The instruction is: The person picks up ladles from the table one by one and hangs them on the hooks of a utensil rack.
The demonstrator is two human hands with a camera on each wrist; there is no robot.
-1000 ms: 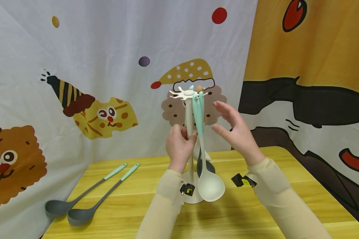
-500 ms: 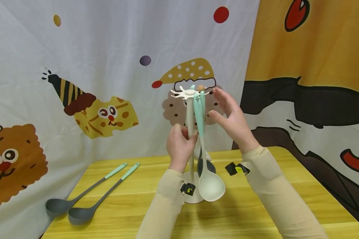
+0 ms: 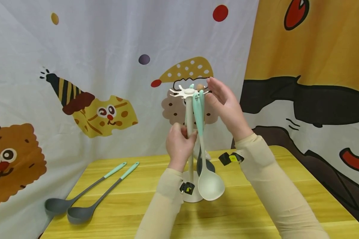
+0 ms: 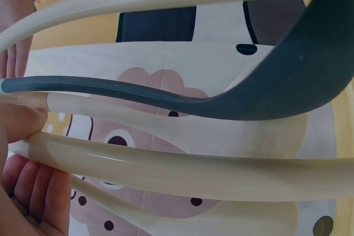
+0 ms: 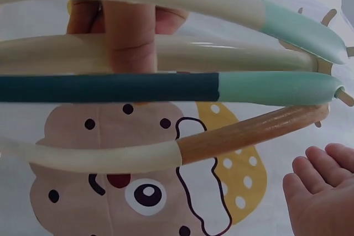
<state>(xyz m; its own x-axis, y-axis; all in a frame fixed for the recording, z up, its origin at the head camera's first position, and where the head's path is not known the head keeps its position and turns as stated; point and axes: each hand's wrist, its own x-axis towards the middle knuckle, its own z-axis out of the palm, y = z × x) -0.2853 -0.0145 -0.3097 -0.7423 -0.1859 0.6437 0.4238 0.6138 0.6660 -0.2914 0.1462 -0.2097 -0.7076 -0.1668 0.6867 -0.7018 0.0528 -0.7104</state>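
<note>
A cream utensil stand [image 3: 189,113] rises from a round base, with a spoked hook ring at its top. Around its pole [image 4: 193,175] my left hand [image 3: 179,146] is curled, thumb in front. From the ring hang a cream ladle [image 3: 210,185] with a mint handle, a dark utensil [image 5: 110,88] with a mint handle, and a cream one with a wooden handle [image 5: 243,134]. My right hand [image 3: 227,106] is held up with its fingers extended, fingertips beside the ring's right side. Nothing is in its grasp. The dark utensil's lower end is partly hidden behind the cream ladle.
Two grey ladles with mint handles lie side by side at the table's left: the farther ladle [image 3: 58,206] and the nearer ladle [image 3: 80,215]. The wood-grain table [image 3: 131,205] ends at a printed cloth backdrop [image 3: 107,59] behind the stand.
My right hand has risen and moved left, from beside the hanging handles up to the hook ring. My left hand stays on the pole, and the utensils hang as before.
</note>
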